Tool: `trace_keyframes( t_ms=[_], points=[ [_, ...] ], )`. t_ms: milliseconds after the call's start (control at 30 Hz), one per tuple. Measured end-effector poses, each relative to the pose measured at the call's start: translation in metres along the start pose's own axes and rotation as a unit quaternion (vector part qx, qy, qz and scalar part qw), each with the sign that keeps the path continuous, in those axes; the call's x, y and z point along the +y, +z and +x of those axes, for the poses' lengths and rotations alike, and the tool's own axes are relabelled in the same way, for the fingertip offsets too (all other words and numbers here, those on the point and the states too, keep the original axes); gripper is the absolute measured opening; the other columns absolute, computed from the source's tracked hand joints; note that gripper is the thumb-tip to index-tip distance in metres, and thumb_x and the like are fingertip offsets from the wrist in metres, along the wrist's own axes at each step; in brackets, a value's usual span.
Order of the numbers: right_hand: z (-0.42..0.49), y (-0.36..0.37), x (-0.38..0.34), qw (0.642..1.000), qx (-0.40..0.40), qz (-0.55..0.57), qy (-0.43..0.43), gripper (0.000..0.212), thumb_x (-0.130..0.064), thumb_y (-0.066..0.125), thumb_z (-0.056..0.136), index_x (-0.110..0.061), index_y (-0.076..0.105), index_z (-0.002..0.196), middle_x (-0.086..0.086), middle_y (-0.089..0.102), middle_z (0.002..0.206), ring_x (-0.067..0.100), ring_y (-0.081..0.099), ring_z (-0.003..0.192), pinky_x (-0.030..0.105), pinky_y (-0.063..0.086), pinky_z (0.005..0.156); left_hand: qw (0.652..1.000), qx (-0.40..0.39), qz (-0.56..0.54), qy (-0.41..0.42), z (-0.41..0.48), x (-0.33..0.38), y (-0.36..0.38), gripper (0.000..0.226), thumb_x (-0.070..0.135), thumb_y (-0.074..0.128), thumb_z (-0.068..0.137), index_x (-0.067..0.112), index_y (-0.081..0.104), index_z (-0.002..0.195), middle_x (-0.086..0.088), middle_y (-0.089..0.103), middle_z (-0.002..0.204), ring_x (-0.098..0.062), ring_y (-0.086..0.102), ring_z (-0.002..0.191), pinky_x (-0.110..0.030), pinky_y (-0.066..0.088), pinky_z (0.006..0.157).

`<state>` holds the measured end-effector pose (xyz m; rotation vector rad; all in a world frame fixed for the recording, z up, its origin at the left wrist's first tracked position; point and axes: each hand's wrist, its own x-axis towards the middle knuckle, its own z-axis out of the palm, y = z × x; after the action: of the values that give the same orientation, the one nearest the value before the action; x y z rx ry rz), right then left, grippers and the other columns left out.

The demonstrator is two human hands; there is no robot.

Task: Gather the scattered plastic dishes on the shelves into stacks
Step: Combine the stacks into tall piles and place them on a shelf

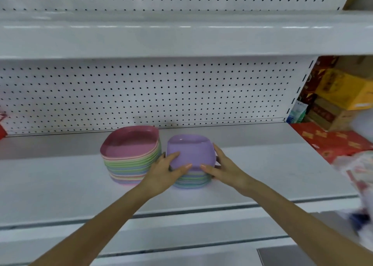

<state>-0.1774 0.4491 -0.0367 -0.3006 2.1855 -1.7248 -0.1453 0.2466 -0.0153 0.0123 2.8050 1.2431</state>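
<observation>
Centrally, both hands share one grip on the purple dish (pixel 189 150). The left hand (pixel 164 169) clasps its near left corner, with the thumb laid along the near edge and the fingers curled over the left side. The right hand (pixel 225 167) mirrors it at the near right corner, thumb on the near edge and fingers wrapped round the right side. The dish sits over a small stack (pixel 191 180) of pastel dishes just below mid-frame; whether it rests fully on them I cannot tell. Just left, touching or nearly so, stands a taller stack (pixel 129 166) topped by a pink dish (pixel 131 142). Both stacks stand on a grey shelf (pixel 60 185) backed by white pegboard (pixel 141 94). An upper shelf (pixel 161 39) crosses the top of the frame. Yellow and red boxes (pixel 343 92) crowd the right edge.
</observation>
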Motion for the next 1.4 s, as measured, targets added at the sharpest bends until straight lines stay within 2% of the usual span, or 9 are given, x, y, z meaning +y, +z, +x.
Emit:
trace_keyframes(
  t_ms=[233, 333, 467, 633, 867, 1100, 1167, 1300, 1400],
  points=[
    [-0.039, -0.016, 0.009, 0.998, 0.052, -0.013, -0.034, 0.068, -0.023, 0.073, 0.078, -0.055, 0.030, 0.121, -0.020, 0.050, 0.126, 0.004, 0.054, 0.115, 0.012, 0.049, 0.082, 0.995, -0.036, -0.085, 0.043, -0.003, 0.014, 0.025, 0.048, 0.040, 0.057, 0.088, 0.027, 0.048, 0.134, 0.005, 0.040, 0.137, -0.012, 0.042, 0.124, -0.015, 0.028, 0.098],
    [-0.064, -0.036, 0.018, 0.997, 0.079, 0.000, -0.018, 0.074, -0.023, 0.071, 0.079, -0.053, 0.026, 0.129, -0.016, 0.049, 0.131, 0.007, 0.053, 0.119, 0.009, 0.048, 0.081, 0.981, -0.081, -0.152, 0.089, -0.005, 0.023, 0.040, 0.064, 0.042, 0.057, 0.088, 0.044, 0.024, 0.142, 0.021, 0.035, 0.140, 0.001, 0.039, 0.126, -0.014, 0.026, 0.101],
    [-0.073, -0.046, 0.024, 0.997, 0.072, -0.024, 0.006, 0.098, -0.034, 0.076, 0.069, -0.047, 0.013, 0.142, -0.012, 0.038, 0.142, 0.010, 0.043, 0.129, 0.023, 0.046, 0.096, 0.961, -0.071, -0.258, 0.064, 0.001, 0.025, 0.052, 0.082, 0.043, 0.057, 0.087, 0.040, -0.001, 0.146, 0.020, 0.035, 0.142, -0.001, 0.043, 0.126, -0.020, 0.031, 0.102],
    [-0.070, -0.040, 0.033, 0.996, 0.083, -0.010, -0.013, 0.106, -0.018, 0.081, 0.066, -0.045, 0.012, 0.142, -0.018, 0.033, 0.142, 0.011, 0.040, 0.131, 0.030, 0.047, 0.100, 0.948, -0.134, -0.272, 0.100, 0.007, 0.013, 0.056, 0.079, 0.045, 0.061, 0.085, 0.034, 0.013, 0.147, 0.035, 0.035, 0.132, 0.022, 0.039, 0.116, -0.008, 0.037, 0.096],
    [-0.066, -0.031, 0.040, 0.992, 0.121, -0.035, -0.019, 0.114, -0.015, 0.082, 0.068, -0.037, 0.001, 0.146, -0.033, 0.031, 0.136, -0.009, 0.039, 0.124, 0.020, 0.049, 0.093, 0.944, -0.202, -0.202, 0.166, 0.019, 0.003, 0.045, 0.108, 0.040, 0.084, 0.056, 0.050, 0.012, 0.135, 0.042, 0.038, 0.129, 0.013, 0.041, 0.121, -0.010, 0.045, 0.084],
    [-0.075, -0.041, 0.046, 0.980, 0.196, -0.013, -0.020, 0.114, -0.029, 0.085, 0.062, -0.046, 0.006, 0.142, -0.039, 0.035, 0.134, 0.004, 0.039, 0.132, 0.044, 0.047, 0.100, 0.945, -0.192, -0.197, 0.177, 0.044, 0.014, 0.056, 0.114, 0.038, 0.086, 0.046, 0.042, 0.025, 0.142, 0.036, 0.047, 0.127, 0.008, 0.045, 0.121, -0.028, 0.053, 0.084],
    [-0.088, -0.049, 0.047, 0.973, 0.230, -0.006, -0.012, 0.114, -0.038, 0.084, 0.058, -0.050, 0.006, 0.141, -0.037, 0.035, 0.138, 0.001, 0.038, 0.132, 0.043, 0.047, 0.100, 0.940, -0.205, -0.200, 0.184, 0.046, 0.028, 0.068, 0.113, 0.036, 0.086, 0.047, 0.042, 0.026, 0.142, 0.033, 0.048, 0.129, 0.005, 0.045, 0.123, -0.032, 0.053, 0.087],
    [-0.125, -0.072, 0.050, 0.944, 0.328, 0.003, -0.015, 0.112, -0.024, 0.085, 0.063, -0.035, 0.011, 0.147, -0.021, 0.038, 0.144, 0.007, 0.043, 0.131, 0.021, 0.051, 0.083, 0.921, -0.248, -0.215, 0.208, 0.048, 0.066, 0.104, 0.110, 0.032, 0.087, 0.049, 0.043, 0.028, 0.141, 0.025, 0.050, 0.131, 0.000, 0.048, 0.123, -0.027, 0.054, 0.082],
    [-0.163, -0.098, 0.057, 0.923, 0.384, 0.018, -0.011, 0.111, -0.038, 0.082, 0.058, -0.032, 0.017, 0.148, -0.020, 0.043, 0.142, 0.007, 0.043, 0.130, 0.029, 0.051, 0.087, 0.904, -0.286, -0.222, 0.226, 0.045, 0.100, 0.143, 0.110, 0.030, 0.085, 0.051, 0.037, 0.027, 0.144, 0.019, 0.049, 0.135, -0.003, 0.048, 0.123, -0.025, 0.054, 0.079]
  ],
)
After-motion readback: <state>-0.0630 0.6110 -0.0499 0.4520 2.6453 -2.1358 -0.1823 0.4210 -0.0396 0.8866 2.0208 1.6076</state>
